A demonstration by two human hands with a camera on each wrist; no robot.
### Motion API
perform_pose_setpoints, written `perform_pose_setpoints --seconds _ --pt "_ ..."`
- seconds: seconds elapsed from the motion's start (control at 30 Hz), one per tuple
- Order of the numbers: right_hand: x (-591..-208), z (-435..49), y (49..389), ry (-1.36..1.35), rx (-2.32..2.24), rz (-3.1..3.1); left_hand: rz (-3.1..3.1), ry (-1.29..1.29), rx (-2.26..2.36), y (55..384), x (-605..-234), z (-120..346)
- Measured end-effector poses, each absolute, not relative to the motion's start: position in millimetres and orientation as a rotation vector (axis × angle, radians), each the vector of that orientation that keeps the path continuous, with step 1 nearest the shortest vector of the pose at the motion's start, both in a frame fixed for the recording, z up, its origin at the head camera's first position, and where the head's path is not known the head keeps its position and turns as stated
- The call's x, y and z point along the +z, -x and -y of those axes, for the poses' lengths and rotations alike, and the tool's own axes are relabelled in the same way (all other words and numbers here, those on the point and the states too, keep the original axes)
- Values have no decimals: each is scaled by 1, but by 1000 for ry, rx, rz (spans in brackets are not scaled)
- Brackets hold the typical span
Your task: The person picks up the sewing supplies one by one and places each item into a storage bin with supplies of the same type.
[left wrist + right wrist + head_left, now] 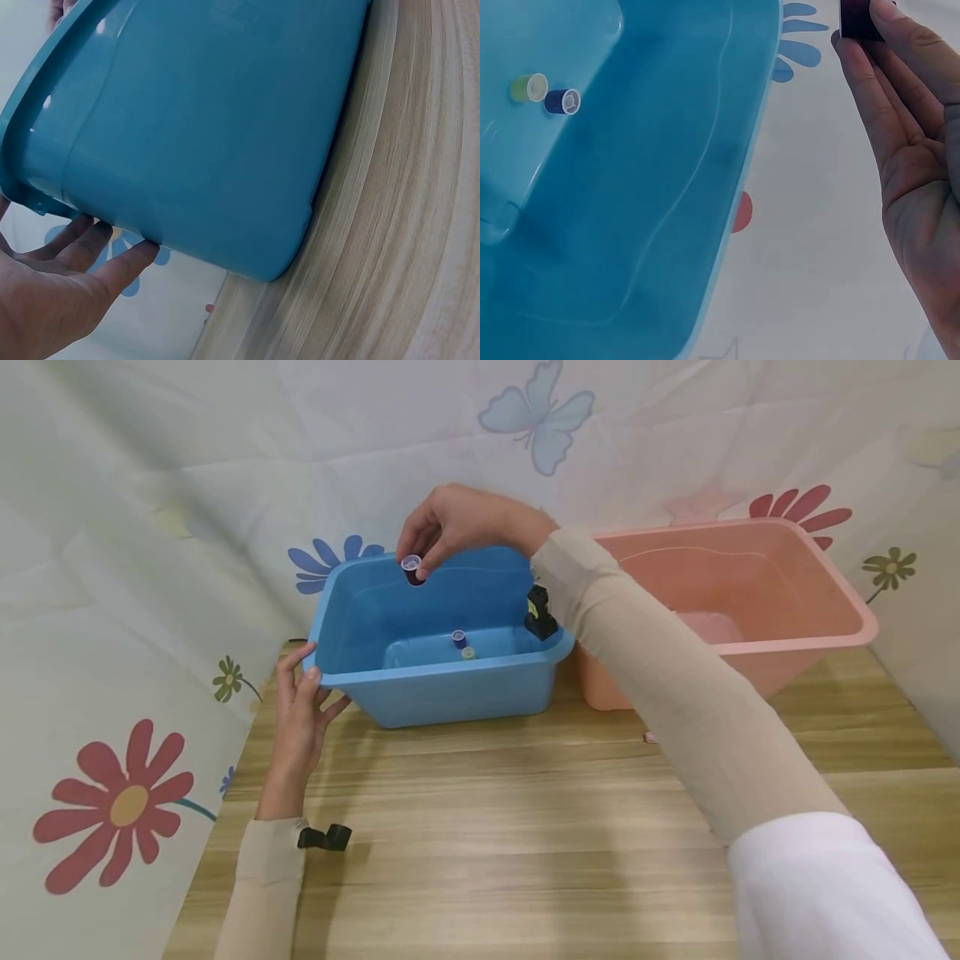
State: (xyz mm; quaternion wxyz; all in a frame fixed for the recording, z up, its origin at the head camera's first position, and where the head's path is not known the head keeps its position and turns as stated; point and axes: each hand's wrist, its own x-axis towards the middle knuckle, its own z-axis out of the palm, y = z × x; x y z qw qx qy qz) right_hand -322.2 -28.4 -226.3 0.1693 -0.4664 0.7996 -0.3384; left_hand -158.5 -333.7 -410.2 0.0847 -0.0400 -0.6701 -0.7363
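I see a small round spool (414, 573), dark red with a white top, pinched between the thumb and fingers of the person's right hand (452, 522). It is up high by the back left part of the blue tub (457, 693), above the tub's floor. The tub is smooth, shiny plastic with a thick rim and round corners. The left hand (298, 706) has its fingers apart, touching the tub's left corner and the side under its rim.

I can see that the table (480, 827) has wavy wood lines. Behind it hangs a wrinkly white cloth (225, 460) with flowers and a butterfly (538, 418) on it.

Inside the blue tub I spot a blue spool (459, 638) and a pale green spool (468, 653), side by side on the floor. The pink tub (810, 662) sits to the right, partly behind the right sleeve (675, 677)
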Motion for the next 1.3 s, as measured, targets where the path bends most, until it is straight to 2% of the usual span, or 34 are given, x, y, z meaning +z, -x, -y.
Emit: perform_pose_setpoints --seconds 0.83,1.3 --pt "-232 44 319 1418 -975 -2209 2012 117 -2184 158 -410 334" --pt "-230 26 310 1474 -979 -2250 1979 121 -2198 157 -411 334"
